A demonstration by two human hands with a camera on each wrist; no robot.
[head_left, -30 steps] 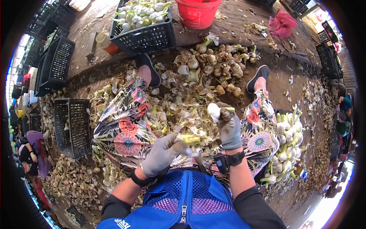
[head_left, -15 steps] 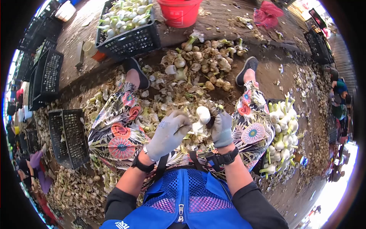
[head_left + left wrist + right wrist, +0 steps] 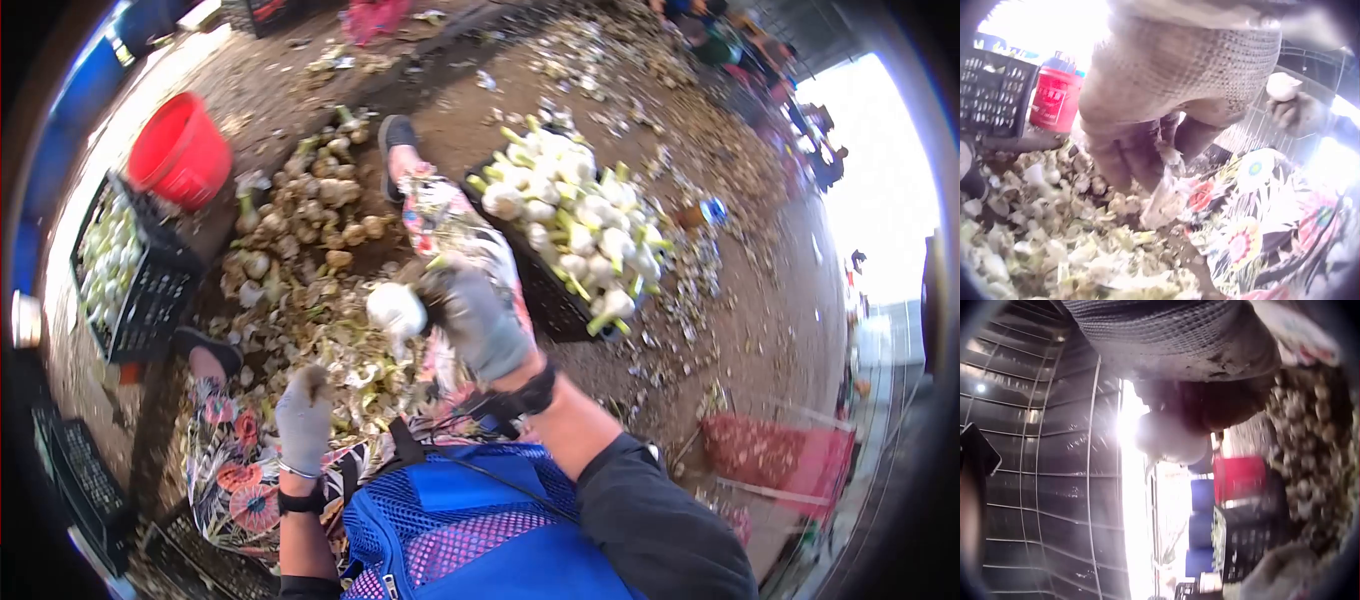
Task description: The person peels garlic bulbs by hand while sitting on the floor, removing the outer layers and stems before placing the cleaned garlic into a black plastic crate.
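Observation:
In the head view, the right hand [image 3: 480, 315] wears a dirty grey glove and grips a cleaned white garlic bulb [image 3: 395, 308] over the lap. The bulb also shows beyond the gloved fingers in the right wrist view [image 3: 1175, 437]. Farther to the left, the gloved left hand [image 3: 303, 420] is low over the trousers and the litter of garlic skins [image 3: 345, 375]. Its fingers point down in the left wrist view, where a pale strip of garlic skin [image 3: 1163, 203] hangs between thumb and fingers.
Right of the leg stands a black crate [image 3: 555, 315] heaped with trimmed white garlic. Unpeeled brown bulbs [image 3: 310, 200] lie piled between the feet. A red bucket [image 3: 180, 150] and another black crate [image 3: 155, 290] of garlic are at the left. A pink mesh-sided frame [image 3: 775, 460] stands at the lower right.
The head view has swung to the right, toward the heaped crate. The left hand has come away from the bulb, which the right hand still holds, and the two hands are farther apart.

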